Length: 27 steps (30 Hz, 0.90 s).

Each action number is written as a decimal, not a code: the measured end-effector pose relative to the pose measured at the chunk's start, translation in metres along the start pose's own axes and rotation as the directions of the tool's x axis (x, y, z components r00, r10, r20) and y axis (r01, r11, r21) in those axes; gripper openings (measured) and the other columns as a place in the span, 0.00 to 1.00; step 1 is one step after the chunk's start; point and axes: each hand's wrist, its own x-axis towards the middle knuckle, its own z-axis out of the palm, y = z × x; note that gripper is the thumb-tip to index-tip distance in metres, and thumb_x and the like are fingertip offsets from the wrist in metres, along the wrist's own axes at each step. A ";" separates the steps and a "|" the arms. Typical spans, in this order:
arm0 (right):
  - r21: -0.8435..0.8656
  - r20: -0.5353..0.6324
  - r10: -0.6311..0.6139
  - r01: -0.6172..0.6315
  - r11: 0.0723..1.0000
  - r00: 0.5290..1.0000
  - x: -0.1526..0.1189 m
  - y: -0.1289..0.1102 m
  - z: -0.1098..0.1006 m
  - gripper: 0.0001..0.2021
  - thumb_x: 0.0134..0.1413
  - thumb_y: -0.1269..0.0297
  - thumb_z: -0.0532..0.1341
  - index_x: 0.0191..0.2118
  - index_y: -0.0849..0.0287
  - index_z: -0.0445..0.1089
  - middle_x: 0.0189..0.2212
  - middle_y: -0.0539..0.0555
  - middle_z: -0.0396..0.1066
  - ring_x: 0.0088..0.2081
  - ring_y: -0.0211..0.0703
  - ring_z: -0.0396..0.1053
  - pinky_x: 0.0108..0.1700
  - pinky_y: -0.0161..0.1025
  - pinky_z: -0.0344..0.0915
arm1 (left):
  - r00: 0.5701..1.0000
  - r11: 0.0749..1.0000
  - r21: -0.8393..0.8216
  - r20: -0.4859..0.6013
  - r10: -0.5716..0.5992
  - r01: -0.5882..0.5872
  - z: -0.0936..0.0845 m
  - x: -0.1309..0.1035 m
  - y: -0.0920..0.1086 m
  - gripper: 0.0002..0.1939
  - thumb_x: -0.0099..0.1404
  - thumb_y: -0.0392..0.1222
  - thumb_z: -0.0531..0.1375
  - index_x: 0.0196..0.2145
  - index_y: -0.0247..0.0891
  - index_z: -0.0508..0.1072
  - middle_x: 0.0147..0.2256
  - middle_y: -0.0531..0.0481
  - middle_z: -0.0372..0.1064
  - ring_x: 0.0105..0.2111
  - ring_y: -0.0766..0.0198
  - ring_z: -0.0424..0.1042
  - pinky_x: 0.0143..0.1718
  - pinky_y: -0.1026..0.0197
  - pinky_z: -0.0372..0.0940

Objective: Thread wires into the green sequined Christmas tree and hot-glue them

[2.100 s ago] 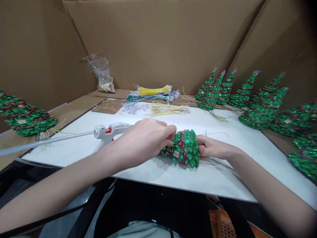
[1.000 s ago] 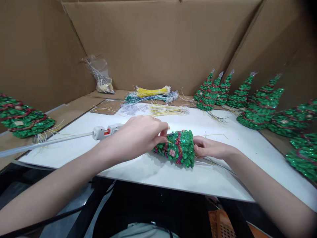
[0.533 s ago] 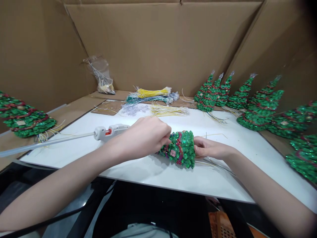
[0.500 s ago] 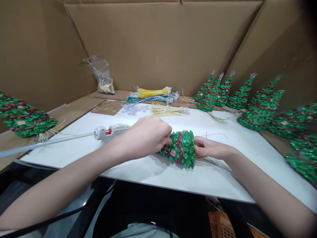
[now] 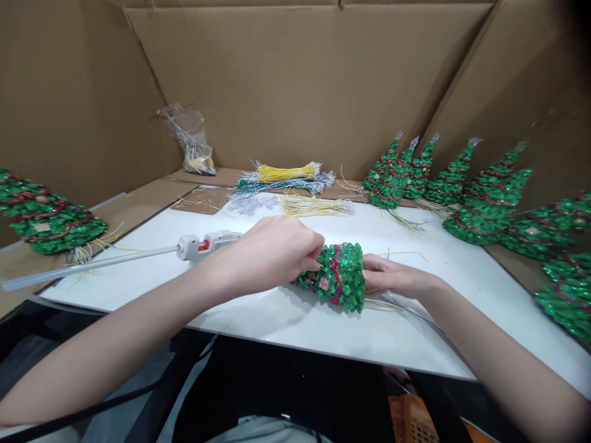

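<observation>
A glittery green Christmas tree figure (image 5: 344,278) with red garlands lies on its side over the white board, its wide base facing right. My right hand (image 5: 385,277) grips the base, some fingers hidden inside or behind it. My left hand (image 5: 293,249) is closed in a pinch against the upper side of the tree. A tiny yellowish bit shows at its fingertips, too small to name. The tree's narrow end is hidden behind my left hand. Thin wires (image 5: 401,306) trail from the base under my right wrist.
A white glue gun (image 5: 210,244) with a long glue stick lies left of my left forearm. Yellow wire bundles (image 5: 289,171) and clear pieces (image 5: 253,204) lie at the back. Several finished trees (image 5: 489,206) stand right; another tree (image 5: 50,215) stands left. A plastic bag (image 5: 196,144) leans on cardboard.
My left hand's fingertips have shifted slightly on the tree, and a small yellowish bit now shows there. The tree and my right hand stay nearly in place.
</observation>
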 end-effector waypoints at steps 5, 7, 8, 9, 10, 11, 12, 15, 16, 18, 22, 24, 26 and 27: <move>0.071 -0.009 -0.030 0.030 0.997 1.000 0.001 0.004 -0.001 0.24 0.58 0.43 0.59 0.25 0.58 0.54 0.18 0.42 0.45 0.20 0.29 0.41 0.21 0.34 0.38 | 0.999 0.996 0.069 0.000 -0.054 0.054 -0.010 -0.015 0.000 0.09 0.69 0.39 0.55 0.30 0.38 0.70 0.29 0.51 0.73 0.27 0.64 0.68 0.25 0.62 0.47; 0.071 -0.025 -0.018 0.020 0.997 1.000 0.001 0.006 -0.002 0.26 0.58 0.41 0.58 0.23 0.58 0.53 0.17 0.42 0.46 0.19 0.29 0.41 0.21 0.35 0.38 | 0.998 0.995 0.083 -0.009 -0.058 0.059 -0.011 -0.018 0.000 0.10 0.70 0.39 0.54 0.30 0.38 0.68 0.30 0.51 0.73 0.26 0.65 0.67 0.25 0.62 0.46; 0.071 -0.031 -0.009 0.011 0.997 0.999 0.002 0.007 -0.002 0.26 0.58 0.40 0.58 0.23 0.58 0.53 0.17 0.42 0.47 0.19 0.29 0.41 0.21 0.35 0.37 | 0.998 0.995 0.085 -0.013 -0.058 0.059 -0.011 -0.019 0.001 0.10 0.70 0.39 0.54 0.30 0.38 0.68 0.30 0.51 0.73 0.26 0.65 0.66 0.25 0.62 0.47; 0.074 -0.034 -0.004 0.006 0.997 0.999 0.002 0.007 -0.003 0.26 0.58 0.40 0.58 0.24 0.58 0.54 0.17 0.42 0.46 0.19 0.29 0.41 0.21 0.35 0.37 | 0.998 0.995 0.081 -0.016 -0.056 0.058 -0.011 -0.019 0.001 0.10 0.70 0.38 0.54 0.30 0.37 0.68 0.30 0.51 0.73 0.26 0.65 0.66 0.25 0.62 0.47; 0.077 -0.034 -0.003 0.005 0.997 0.999 0.002 0.007 -0.003 0.26 0.58 0.40 0.58 0.24 0.58 0.54 0.17 0.42 0.46 0.19 0.30 0.41 0.21 0.35 0.37 | 0.999 0.996 0.067 -0.019 -0.050 0.051 -0.010 -0.018 0.001 0.10 0.70 0.38 0.54 0.30 0.37 0.68 0.30 0.51 0.73 0.26 0.65 0.66 0.26 0.62 0.48; 0.077 -0.031 -0.003 0.006 0.997 1.000 0.002 0.007 -0.003 0.26 0.58 0.41 0.58 0.24 0.58 0.55 0.17 0.42 0.46 0.19 0.30 0.41 0.22 0.36 0.37 | 0.999 0.998 0.046 -0.025 -0.041 0.042 -0.009 -0.018 0.000 0.09 0.69 0.37 0.54 0.30 0.38 0.68 0.31 0.51 0.73 0.27 0.65 0.67 0.26 0.63 0.50; 0.076 -0.029 -0.007 0.009 0.997 1.000 0.002 0.007 -0.003 0.25 0.58 0.41 0.58 0.24 0.58 0.55 0.17 0.42 0.46 0.19 0.30 0.41 0.22 0.36 0.38 | 0.999 0.999 0.025 -0.034 -0.028 0.029 -0.008 -0.017 -0.001 0.08 0.69 0.36 0.54 0.31 0.38 0.68 0.31 0.51 0.73 0.27 0.65 0.67 0.27 0.63 0.51; 0.069 -0.034 -0.010 0.012 0.998 0.999 0.001 0.007 -0.003 0.25 0.58 0.41 0.58 0.25 0.58 0.55 0.17 0.42 0.46 0.19 0.30 0.41 0.22 0.35 0.38 | 0.997 1.000 -0.013 -0.075 0.009 -0.010 -0.006 -0.014 -0.004 0.08 0.68 0.35 0.54 0.32 0.38 0.70 0.29 0.51 0.72 0.27 0.65 0.67 0.28 0.63 0.52; 0.069 -0.036 -0.007 0.010 0.998 0.999 0.001 0.007 -0.003 0.25 0.58 0.41 0.58 0.25 0.58 0.55 0.17 0.42 0.46 0.19 0.30 0.41 0.22 0.35 0.38 | 0.997 1.000 -0.015 -0.079 0.014 -0.015 -0.005 -0.013 -0.005 0.08 0.68 0.36 0.54 0.32 0.38 0.71 0.28 0.51 0.72 0.26 0.65 0.68 0.27 0.63 0.52; 0.078 -0.037 -0.007 0.009 0.997 0.999 0.001 0.008 -0.003 0.25 0.58 0.41 0.58 0.25 0.58 0.54 0.17 0.41 0.46 0.19 0.29 0.41 0.22 0.35 0.38 | 0.997 1.000 -0.018 -0.072 0.010 -0.011 -0.005 -0.011 -0.006 0.09 0.66 0.35 0.54 0.31 0.38 0.73 0.26 0.50 0.72 0.25 0.65 0.68 0.27 0.63 0.52; 0.077 -0.014 -0.025 0.026 0.997 1.000 0.001 0.008 -0.003 0.25 0.59 0.42 0.58 0.25 0.58 0.54 0.17 0.41 0.46 0.19 0.30 0.41 0.22 0.35 0.40 | 0.998 1.000 -0.019 -0.060 -0.003 0.002 -0.006 -0.006 -0.004 0.10 0.63 0.35 0.55 0.27 0.37 0.74 0.23 0.50 0.69 0.23 0.65 0.66 0.26 0.62 0.50; 0.071 -0.003 -0.031 0.032 0.997 0.999 0.001 0.008 -0.003 0.25 0.60 0.42 0.57 0.25 0.58 0.54 0.17 0.41 0.47 0.19 0.30 0.42 0.23 0.36 0.40 | 0.998 1.000 -0.018 -0.060 0.000 -0.001 -0.007 -0.005 -0.003 0.11 0.64 0.36 0.55 0.26 0.37 0.73 0.22 0.50 0.68 0.22 0.65 0.64 0.25 0.61 0.49; 0.064 -0.009 -0.027 0.028 0.998 1.000 0.001 0.007 -0.003 0.25 0.59 0.42 0.57 0.24 0.58 0.54 0.16 0.42 0.47 0.19 0.30 0.42 0.23 0.36 0.40 | 0.998 1.000 -0.010 -0.057 0.009 -0.009 -0.007 -0.004 -0.003 0.12 0.65 0.37 0.55 0.25 0.36 0.72 0.21 0.50 0.67 0.22 0.65 0.63 0.25 0.61 0.49; 0.060 -0.015 -0.022 0.022 0.998 1.000 0.001 0.006 -0.002 0.25 0.59 0.42 0.57 0.24 0.58 0.54 0.16 0.42 0.47 0.19 0.30 0.42 0.23 0.36 0.40 | 0.998 1.000 -0.003 -0.060 0.017 -0.017 -0.007 -0.005 -0.003 0.12 0.65 0.37 0.55 0.25 0.37 0.72 0.21 0.51 0.67 0.22 0.65 0.63 0.25 0.61 0.48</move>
